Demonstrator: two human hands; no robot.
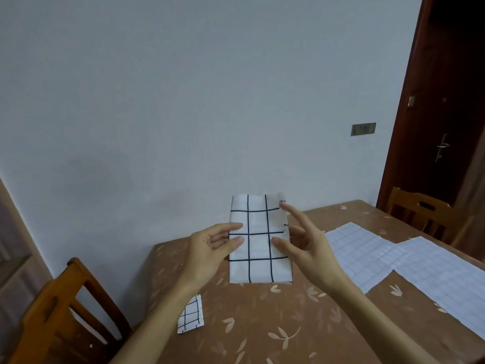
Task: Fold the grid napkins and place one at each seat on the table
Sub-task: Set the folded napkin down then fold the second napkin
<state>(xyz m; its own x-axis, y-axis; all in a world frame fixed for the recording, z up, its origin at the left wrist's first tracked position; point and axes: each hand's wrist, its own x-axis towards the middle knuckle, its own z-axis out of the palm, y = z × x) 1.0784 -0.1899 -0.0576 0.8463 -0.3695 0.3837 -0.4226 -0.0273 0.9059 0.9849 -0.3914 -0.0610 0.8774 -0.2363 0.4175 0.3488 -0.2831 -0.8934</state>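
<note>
A white napkin with a black grid (258,248), folded into a tall rectangle, is held up in the air above the brown table (262,324). My left hand (212,248) pinches its left edge between thumb and fingers. My right hand (301,240) is at its right edge, fingers spread and mostly straight, the thumb touching the front and the index fingertip near the top right corner. A second folded grid napkin (191,314) lies flat near the table's left edge, by the left chair.
Two unfolded pale grid cloths (362,253) (446,279) lie spread on the right side of the table. A wooden chair (63,306) stands at the left, another chair (425,211) at the far right. A wall is close behind and a dark door (446,114) at right.
</note>
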